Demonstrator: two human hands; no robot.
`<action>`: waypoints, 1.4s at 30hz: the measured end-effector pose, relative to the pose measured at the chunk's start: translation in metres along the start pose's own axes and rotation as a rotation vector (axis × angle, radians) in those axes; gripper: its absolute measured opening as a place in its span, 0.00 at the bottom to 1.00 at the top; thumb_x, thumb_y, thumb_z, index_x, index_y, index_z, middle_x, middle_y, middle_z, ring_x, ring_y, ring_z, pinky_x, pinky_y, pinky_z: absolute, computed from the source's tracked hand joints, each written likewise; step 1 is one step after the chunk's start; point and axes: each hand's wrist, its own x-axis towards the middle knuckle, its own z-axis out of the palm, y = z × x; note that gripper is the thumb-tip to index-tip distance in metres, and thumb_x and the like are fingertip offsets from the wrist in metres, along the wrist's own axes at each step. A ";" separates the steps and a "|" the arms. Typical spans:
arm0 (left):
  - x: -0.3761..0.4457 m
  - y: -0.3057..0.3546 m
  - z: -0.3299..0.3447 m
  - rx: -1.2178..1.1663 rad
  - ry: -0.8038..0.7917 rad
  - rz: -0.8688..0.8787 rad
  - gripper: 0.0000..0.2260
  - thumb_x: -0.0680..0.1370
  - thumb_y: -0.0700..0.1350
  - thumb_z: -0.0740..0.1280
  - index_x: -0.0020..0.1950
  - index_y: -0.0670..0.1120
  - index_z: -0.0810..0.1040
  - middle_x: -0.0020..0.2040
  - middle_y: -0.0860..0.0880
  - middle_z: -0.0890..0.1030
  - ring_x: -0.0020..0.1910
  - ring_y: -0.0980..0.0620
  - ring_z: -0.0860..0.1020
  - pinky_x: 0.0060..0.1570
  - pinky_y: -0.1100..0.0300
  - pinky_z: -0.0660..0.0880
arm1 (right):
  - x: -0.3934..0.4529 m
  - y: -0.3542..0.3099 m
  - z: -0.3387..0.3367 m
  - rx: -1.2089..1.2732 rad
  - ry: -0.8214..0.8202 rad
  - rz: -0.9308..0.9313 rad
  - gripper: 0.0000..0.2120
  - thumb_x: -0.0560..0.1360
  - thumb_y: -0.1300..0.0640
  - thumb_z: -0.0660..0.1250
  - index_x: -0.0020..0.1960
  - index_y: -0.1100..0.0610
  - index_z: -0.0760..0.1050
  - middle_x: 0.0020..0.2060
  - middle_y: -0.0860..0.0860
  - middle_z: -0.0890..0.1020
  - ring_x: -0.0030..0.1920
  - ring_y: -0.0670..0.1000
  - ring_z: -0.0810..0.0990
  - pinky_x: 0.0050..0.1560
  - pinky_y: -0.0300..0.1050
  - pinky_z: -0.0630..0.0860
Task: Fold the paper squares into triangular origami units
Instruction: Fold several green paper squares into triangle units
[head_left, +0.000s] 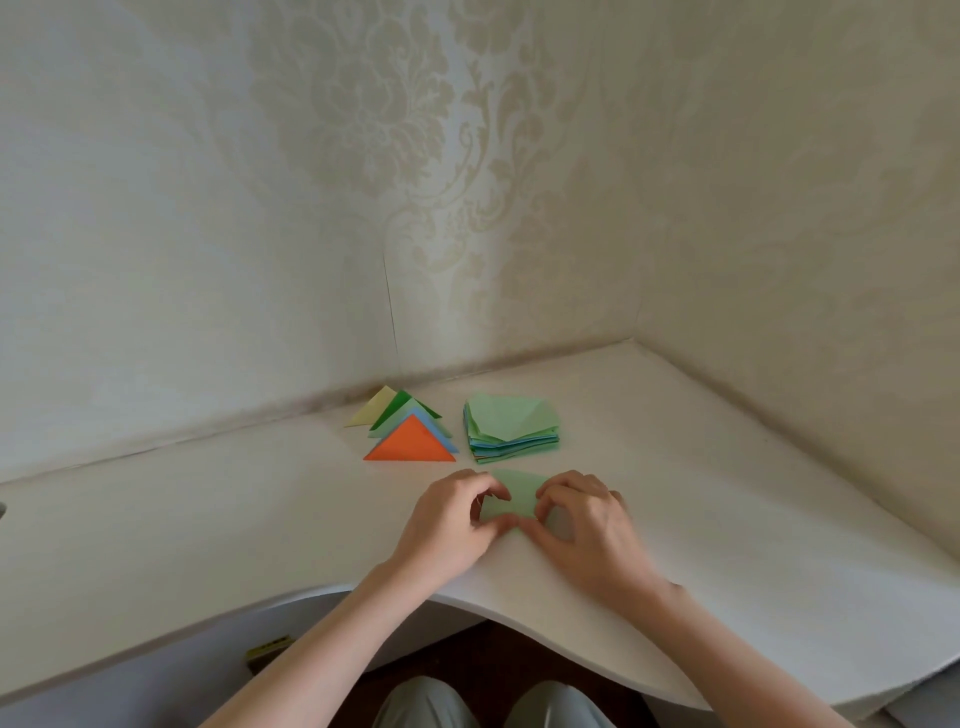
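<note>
Hands: both worked on one light green paper square (514, 500) lying on the bench (208, 519), near the bench's front edge where that edge curved inward.
Left hand (449, 525): fingers were curled down over the left part of the green sheet, thumb and fingertips pinching its left edge against the bench top.
Right hand (587, 525): fingers were bent and closed on the right part of the same sheet, the thumb pressing at its near edge, close to the left thumb.
Paper being folded: the sheet lay flat between the two hands, its far corner showing beyond the fingers; how far the fold had gone could not be told, since the hands covered the near part.
Stack of unfolded squares (511, 428): a pile of mostly green and blue sheets sat behind the hands toward the bench's back edge, slightly fanned, with a creased light green sheet on top.
Folded triangles (410, 431): to the left of the stack, a row of finished triangular units leaned on one another, an orange one (410, 441) in front, then blue, light green, darker green and pale yellow behind it, reaching almost to the back edge.
Bench: white, set into a corner of two walls (363, 156) covered in cream patterned wallpaper.
Below the bench: the person's knees (488, 701) in grey fabric showed under the curved front edge.
</note>
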 end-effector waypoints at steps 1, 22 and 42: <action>0.000 0.000 0.001 -0.005 -0.003 -0.013 0.10 0.70 0.53 0.74 0.48 0.53 0.80 0.36 0.55 0.74 0.32 0.59 0.70 0.32 0.69 0.65 | 0.001 0.000 0.001 0.020 0.006 0.018 0.16 0.67 0.35 0.62 0.38 0.47 0.75 0.42 0.41 0.77 0.44 0.46 0.76 0.47 0.48 0.74; -0.012 0.025 0.017 0.164 -0.039 0.095 0.13 0.77 0.41 0.65 0.60 0.47 0.77 0.55 0.51 0.74 0.54 0.53 0.73 0.54 0.61 0.72 | 0.010 0.003 -0.011 0.229 -0.159 0.153 0.16 0.66 0.53 0.76 0.52 0.48 0.79 0.47 0.43 0.79 0.49 0.43 0.77 0.54 0.38 0.72; -0.020 -0.011 -0.027 0.190 -0.064 0.293 0.03 0.76 0.44 0.68 0.44 0.49 0.81 0.43 0.57 0.80 0.44 0.61 0.75 0.44 0.66 0.72 | 0.016 -0.003 -0.019 -0.010 -0.206 -0.202 0.18 0.71 0.54 0.66 0.60 0.44 0.74 0.49 0.35 0.80 0.56 0.42 0.75 0.59 0.46 0.68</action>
